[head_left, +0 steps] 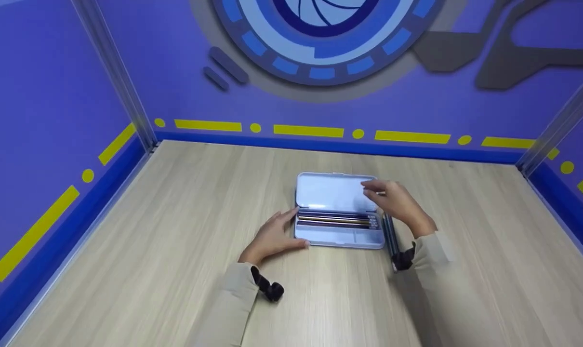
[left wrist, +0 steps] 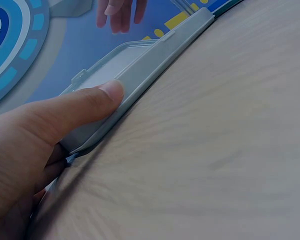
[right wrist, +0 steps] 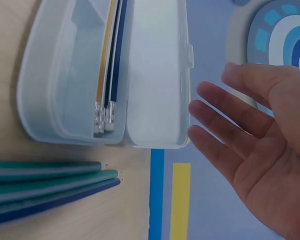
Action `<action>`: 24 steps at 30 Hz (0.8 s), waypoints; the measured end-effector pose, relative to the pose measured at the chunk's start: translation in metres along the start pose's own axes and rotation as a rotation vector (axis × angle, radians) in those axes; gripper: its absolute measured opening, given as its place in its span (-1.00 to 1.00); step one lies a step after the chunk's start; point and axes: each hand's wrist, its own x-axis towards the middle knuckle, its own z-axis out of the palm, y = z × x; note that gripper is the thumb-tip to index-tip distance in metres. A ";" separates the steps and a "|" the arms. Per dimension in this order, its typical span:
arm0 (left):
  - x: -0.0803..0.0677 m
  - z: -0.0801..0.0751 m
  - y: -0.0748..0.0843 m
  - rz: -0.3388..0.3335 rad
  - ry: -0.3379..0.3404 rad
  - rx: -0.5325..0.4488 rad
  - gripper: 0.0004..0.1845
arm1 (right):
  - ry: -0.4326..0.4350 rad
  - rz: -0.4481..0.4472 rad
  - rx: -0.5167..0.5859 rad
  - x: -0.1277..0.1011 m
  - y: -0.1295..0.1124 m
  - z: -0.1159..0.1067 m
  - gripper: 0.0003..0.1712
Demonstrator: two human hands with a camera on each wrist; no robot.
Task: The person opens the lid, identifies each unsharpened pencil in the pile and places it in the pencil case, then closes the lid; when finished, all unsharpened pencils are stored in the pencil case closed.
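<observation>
A pale translucent pencil case (head_left: 327,236) lies on the table with its lid (head_left: 332,190) raised at the back. Inside, several pencils (head_left: 335,220) with metal-banded eraser ends at the right lie side by side; one is yellow, others dark. My left hand (head_left: 272,236) holds the case's left end, the thumb (left wrist: 102,100) pressing its front wall while the other fingers go round the far side, partly hidden. My right hand (head_left: 395,200) hovers empty by the lid's right edge, its fingers (right wrist: 230,122) loosely extended and spread.
Right of the case, several green and blue pencils (right wrist: 50,187) lie on the wooden table (head_left: 176,231), below my right wrist. Blue printed panels (head_left: 320,111) with yellow marks rise along the table's back and sides.
</observation>
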 end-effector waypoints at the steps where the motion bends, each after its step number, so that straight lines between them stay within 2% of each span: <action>1: 0.000 0.000 0.000 0.001 0.000 -0.001 0.07 | -0.001 0.000 -0.002 0.001 0.001 -0.001 -0.57; 10: 0.001 0.000 0.000 0.004 0.003 0.000 0.08 | -0.063 0.079 -0.095 0.015 0.000 -0.002 -0.42; 18: 0.000 0.000 -0.001 0.001 -0.006 0.006 0.08 | -0.136 0.117 -0.121 0.025 -0.006 0.008 -0.33; 24: 0.000 -0.001 0.000 0.000 -0.002 -0.006 0.08 | -0.141 0.137 -0.141 0.036 -0.008 0.018 -0.30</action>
